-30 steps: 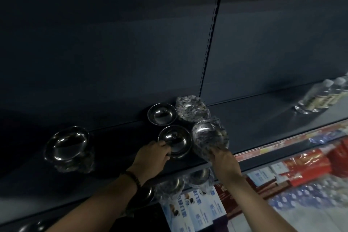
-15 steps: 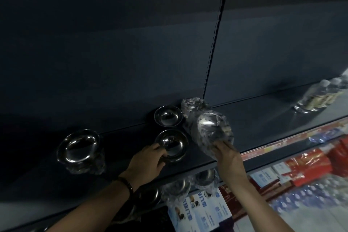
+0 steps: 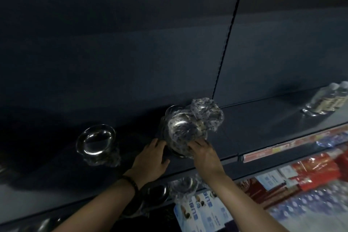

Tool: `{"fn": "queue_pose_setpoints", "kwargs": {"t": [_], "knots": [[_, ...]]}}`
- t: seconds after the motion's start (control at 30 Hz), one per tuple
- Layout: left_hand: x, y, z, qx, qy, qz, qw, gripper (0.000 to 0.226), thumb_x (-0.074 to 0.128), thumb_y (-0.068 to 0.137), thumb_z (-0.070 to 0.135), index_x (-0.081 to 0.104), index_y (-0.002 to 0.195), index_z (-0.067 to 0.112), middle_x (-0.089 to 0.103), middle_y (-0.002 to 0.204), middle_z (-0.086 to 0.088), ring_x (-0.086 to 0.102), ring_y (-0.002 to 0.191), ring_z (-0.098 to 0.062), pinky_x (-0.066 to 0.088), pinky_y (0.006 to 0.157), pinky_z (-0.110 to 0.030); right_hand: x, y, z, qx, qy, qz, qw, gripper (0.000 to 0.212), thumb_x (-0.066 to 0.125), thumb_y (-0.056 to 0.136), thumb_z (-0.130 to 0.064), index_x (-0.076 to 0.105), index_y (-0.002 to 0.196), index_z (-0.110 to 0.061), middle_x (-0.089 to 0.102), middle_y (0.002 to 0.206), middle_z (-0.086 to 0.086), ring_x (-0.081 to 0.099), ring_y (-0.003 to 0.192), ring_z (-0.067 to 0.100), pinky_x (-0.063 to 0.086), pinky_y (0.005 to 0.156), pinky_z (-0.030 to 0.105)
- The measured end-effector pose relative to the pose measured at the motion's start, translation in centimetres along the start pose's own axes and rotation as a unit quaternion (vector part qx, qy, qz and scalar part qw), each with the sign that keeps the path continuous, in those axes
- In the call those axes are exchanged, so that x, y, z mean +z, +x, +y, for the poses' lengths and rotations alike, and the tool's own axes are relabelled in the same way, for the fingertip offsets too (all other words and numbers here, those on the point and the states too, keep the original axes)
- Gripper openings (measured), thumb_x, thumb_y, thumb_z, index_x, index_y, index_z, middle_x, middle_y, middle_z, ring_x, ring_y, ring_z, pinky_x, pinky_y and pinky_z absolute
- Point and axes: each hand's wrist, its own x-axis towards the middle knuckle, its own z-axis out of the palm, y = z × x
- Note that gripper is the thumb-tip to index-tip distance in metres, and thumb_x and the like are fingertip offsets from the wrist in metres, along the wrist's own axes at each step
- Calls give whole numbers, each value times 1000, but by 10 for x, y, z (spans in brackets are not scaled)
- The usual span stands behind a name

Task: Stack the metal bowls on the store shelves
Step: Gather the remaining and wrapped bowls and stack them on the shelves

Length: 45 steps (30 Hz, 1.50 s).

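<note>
Wrapped bowl (image 3: 179,129), in speckled plastic film, centre of the dark shelf (image 3: 254,124), set over a lower bowl (image 3: 176,155). Right hand (image 3: 204,154): fingers clamped on the wrapped bowl's near rim. Left hand (image 3: 152,158): fingers against its left side; whether they grip cannot be told. A bare bowl (image 3: 96,140) stands well to its left, bottles (image 3: 327,100) far to its right.

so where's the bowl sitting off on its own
In the head view the lone bowl sits left of centre on the dark shelf, left of the left hand and the wrapped bowl the right hand holds.
</note>
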Motion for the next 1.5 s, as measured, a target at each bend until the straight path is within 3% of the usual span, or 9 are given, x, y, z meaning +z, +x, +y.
{"fn": "queue_pose_setpoints", "kwargs": {"t": [0.1,0.27,0.53,0.77,0.93,1.03,1.23,1.37,1.5], "knots": [[2,-3,1,1,0,-5,1000,61,67,96,46,42,148,28,39,153,1,51,134,-28,51,106,-42,5,-2,-3,24,18,2,1000,57,90,58,9,78,108,-16,73,101,2,71,94,21,63,84,34],[2,-3,1,-8,4,-17,1000,64,66,96,48,40,151,27,39,157,-1,50,137,-29,49,109,-42,19,-1,-1,35,41,-41,998,66,80,75,9,69,130,-25,68,122,-2,65,113,21,55,99,26],[4,-5,1,-1,1,-15,1000,70,67,96,48,34,155,30,37,157,-1,50,138,-30,49,110,-44,14,-4,8,55,58,5,997,70,84,65,14,72,123,-22,71,117,-1,69,107,20,59,96,28],[15,0,12,41,26,-21,999,68,67,96,46,36,155,33,28,158,9,50,135,-27,54,104,-44,-19,-19,56,156,52,80,983,34,77,77,16,74,97,-10,72,96,7,72,81,25,54,75,24],[25,4,20,64,64,-34,995,67,65,98,44,33,157,29,34,159,6,49,135,-26,51,106,-43,-6,-34,82,203,29,49,978,30,77,83,9,73,103,-13,73,96,7,73,83,23,56,74,25],[30,10,23,70,90,-6,993,53,61,101,41,42,149,29,45,149,6,53,128,-22,52,101,-37,8,-39,86,220,23,26,975,33,77,82,8,75,103,-16,74,96,6,74,81,25,58,70,30],[32,25,24,76,94,34,992,18,60,103,40,65,118,32,57,122,11,59,108,-16,56,85,-33,21,-45,88,231,7,-13,973,55,83,75,6,70,123,-20,74,114,7,74,102,22,62,87,31],[34,26,16,86,103,48,990,14,59,103,43,66,112,35,59,117,13,59,102,-14,53,80,-30,18,-42,92,233,42,-32,971,55,70,92,-12,58,144,-25,64,141,1,57,134,17,50,108,26],[34,22,1,77,112,54,989,12,60,101,44,64,109,36,58,115,14,59,101,-14,52,76,-29,0,-40,71,287,55,43,955,57,76,86,-34,60,139,-20,50,146,16,59,124,40,61,83,47]]}}
